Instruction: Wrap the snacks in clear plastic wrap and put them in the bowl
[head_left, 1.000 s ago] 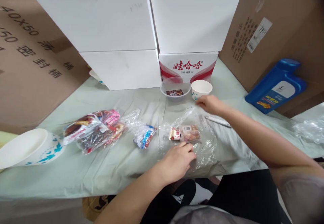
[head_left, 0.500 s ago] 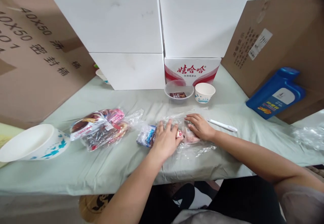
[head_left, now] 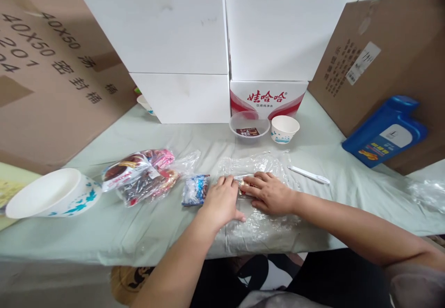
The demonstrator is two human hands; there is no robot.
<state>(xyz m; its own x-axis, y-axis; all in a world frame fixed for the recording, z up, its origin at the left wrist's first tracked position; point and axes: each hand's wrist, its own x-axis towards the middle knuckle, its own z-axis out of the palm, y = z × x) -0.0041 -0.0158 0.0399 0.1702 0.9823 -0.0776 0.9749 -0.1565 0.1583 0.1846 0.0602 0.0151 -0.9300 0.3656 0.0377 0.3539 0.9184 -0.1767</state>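
Note:
My left hand (head_left: 222, 202) rests on the table with its fingers bent slightly and its thumb stuck out, open. Just left of it lies a blue and white snack packet (head_left: 195, 190). My right hand (head_left: 271, 194) lies flat with spread fingers, open, over a small red and cream packet (head_left: 244, 188) that it mostly covers. What is under the left fingertips is hidden. Beneath and around both hands spreads a crinkled clear plastic bag (head_left: 257, 163). A white pen-like tool (head_left: 308, 175) lies to the right of the right hand.
At left are a bag of snack packets (head_left: 142, 176) and a large paper bowl (head_left: 83, 201). Behind the hands stand a clear plastic bowl (head_left: 249, 125) with a brown packet and a paper cup (head_left: 285, 130). A blue bottle (head_left: 384, 131) leans against a cardboard box (head_left: 399, 57); white boxes (head_left: 194, 97) form the back.
My right hand has moved left and nearer, onto the red and cream packet. The blue packet has shifted left and now shows whole beside my left hand. The view has turned slightly.

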